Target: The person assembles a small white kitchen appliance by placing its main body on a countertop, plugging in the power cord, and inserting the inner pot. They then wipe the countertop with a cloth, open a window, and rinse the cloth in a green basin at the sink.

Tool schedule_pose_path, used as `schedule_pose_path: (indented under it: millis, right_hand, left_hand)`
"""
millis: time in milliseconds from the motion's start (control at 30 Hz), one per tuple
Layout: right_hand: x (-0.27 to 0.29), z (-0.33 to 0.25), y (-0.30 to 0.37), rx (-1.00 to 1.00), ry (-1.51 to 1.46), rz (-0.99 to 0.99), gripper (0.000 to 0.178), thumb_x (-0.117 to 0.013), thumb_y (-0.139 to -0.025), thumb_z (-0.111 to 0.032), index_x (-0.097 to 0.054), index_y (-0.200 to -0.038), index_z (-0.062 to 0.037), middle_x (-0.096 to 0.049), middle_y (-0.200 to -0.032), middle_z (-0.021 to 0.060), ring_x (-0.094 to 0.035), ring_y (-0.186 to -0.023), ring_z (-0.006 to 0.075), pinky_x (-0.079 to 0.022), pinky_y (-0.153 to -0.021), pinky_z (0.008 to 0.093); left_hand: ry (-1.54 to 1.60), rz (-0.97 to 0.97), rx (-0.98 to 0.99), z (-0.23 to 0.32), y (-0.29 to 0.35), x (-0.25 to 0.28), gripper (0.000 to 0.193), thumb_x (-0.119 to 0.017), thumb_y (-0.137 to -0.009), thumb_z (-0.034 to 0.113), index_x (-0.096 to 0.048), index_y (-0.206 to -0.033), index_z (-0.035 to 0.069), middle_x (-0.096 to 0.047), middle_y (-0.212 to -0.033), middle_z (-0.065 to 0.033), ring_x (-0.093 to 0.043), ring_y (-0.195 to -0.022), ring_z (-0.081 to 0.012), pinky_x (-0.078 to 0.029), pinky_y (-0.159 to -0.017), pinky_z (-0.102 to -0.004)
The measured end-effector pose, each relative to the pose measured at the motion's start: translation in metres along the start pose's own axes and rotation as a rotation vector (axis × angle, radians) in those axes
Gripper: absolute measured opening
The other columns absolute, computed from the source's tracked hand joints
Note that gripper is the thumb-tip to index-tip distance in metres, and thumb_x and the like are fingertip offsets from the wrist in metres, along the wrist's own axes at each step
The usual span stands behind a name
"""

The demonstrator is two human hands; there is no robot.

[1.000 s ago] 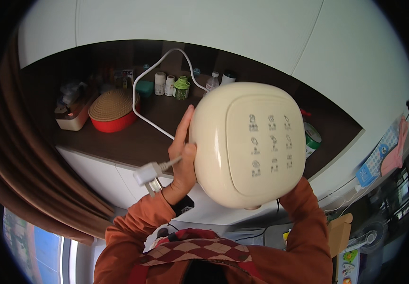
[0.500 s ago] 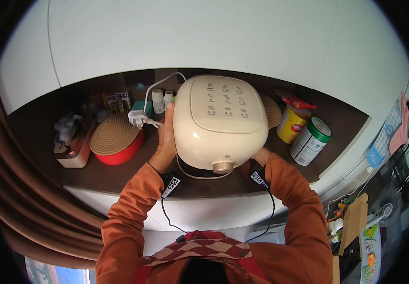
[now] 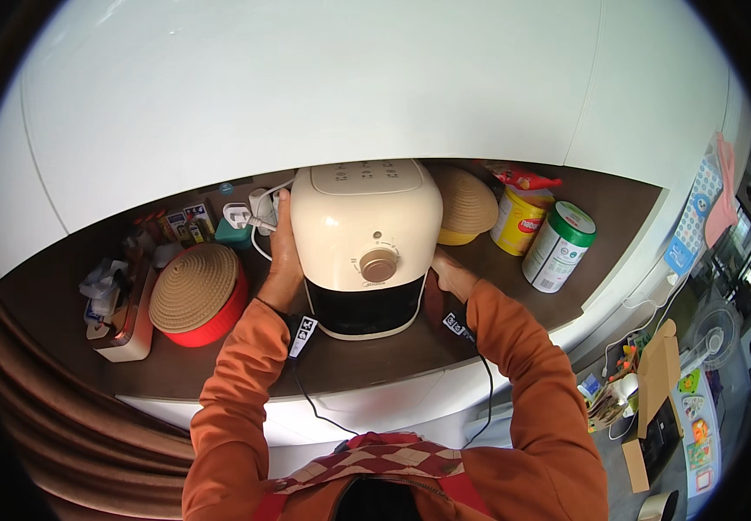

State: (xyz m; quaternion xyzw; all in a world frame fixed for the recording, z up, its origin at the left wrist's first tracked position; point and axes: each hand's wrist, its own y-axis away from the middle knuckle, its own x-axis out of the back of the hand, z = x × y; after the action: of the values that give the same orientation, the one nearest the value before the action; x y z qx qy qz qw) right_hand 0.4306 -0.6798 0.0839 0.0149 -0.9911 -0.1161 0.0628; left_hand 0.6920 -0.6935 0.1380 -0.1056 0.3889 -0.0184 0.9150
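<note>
A cream air fryer point(image 3: 340, 247) with a bronze knob point(image 3: 379, 266) and a dark front window point(image 3: 367, 308) stands upright on the brown shelf. My left hand point(image 3: 283, 265) lies along its left side, fingers pointing toward the back. On the opposite side my right hand point(image 3: 455, 276) presses low against the wall of the fryer, its fingertips partly hidden. Both hands grip the fryer between them. A white plug point(image 3: 237, 214) sticks out just left of my left hand; its cord runs behind the fingers, and I cannot tell whether they pin it.
To the left are a red bowl point(image 3: 219, 326) with a woven lid point(image 3: 193, 286) and a tissue box point(image 3: 128, 334). A yellow bowl point(image 3: 455, 236), yellow can point(image 3: 519, 221) and green-lidded can point(image 3: 559, 247) stand right. White cabinet doors point(image 3: 332, 78) overhang the back.
The air fryer has tipped back upright and moved lower and leftward in view, so its front shows. My hands have stayed on its sides, and the plug has shifted along.
</note>
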Motion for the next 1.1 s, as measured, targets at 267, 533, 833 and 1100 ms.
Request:
schedule_pose_path:
  millis: [267,533,833,1100]
  right_hand:
    - [0.019,-0.034,0.057,0.625,0.001,0.334,0.033,-0.059,-0.089,-0.029,-0.061,-0.105,-0.0005,-0.063,-0.099,0.0075,-0.057,-0.090,0.0138,-0.047,-0.073,0.0301]
    - [-0.030,-0.096,0.122,1.478,0.727,0.401,0.038,-0.075,-0.060,-0.003,-0.065,-0.096,-0.0078,-0.052,-0.091,0.0116,-0.053,-0.080,0.0309,-0.046,-0.068,0.0369]
    - [-0.034,-0.076,0.119,1.542,0.786,0.598,0.038,-0.071,-0.063,-0.005,-0.062,-0.099,-0.0094,-0.053,-0.089,0.0060,-0.057,-0.080,0.0249,-0.049,-0.058,0.0332]
    - [-0.032,-0.058,0.127,1.626,0.815,0.568,0.034,-0.069,-0.062,-0.001,-0.064,-0.095,-0.0061,-0.054,-0.087,0.0067,-0.056,-0.075,0.0255,-0.049,-0.054,0.0341]
  left_hand:
    - [-0.498,0.215,-0.346,0.007,0.029,0.011,0.037,-0.056,-0.092,0.030,-0.058,-0.113,-0.001,-0.061,-0.105,-0.0055,-0.056,-0.093,-0.0126,-0.045,-0.081,-0.0236]
    - [-1.068,-0.166,-0.963,0.054,0.043,-0.045,0.054,-0.070,-0.078,0.030,-0.054,-0.122,0.004,-0.048,-0.130,-0.0164,-0.046,-0.120,-0.0284,-0.034,-0.102,-0.0342]
    - [-1.151,-0.500,-0.457,0.074,0.044,-0.078,0.041,-0.075,-0.073,0.022,-0.066,-0.108,0.004,-0.059,-0.119,-0.0105,-0.053,-0.111,-0.0214,-0.039,-0.098,-0.0337]
    - [-1.260,-0.494,-0.523,0.074,0.042,-0.075,0.040,-0.074,-0.074,0.024,-0.066,-0.110,0.008,-0.059,-0.119,-0.0104,-0.048,-0.118,-0.0250,-0.036,-0.101,-0.0368]
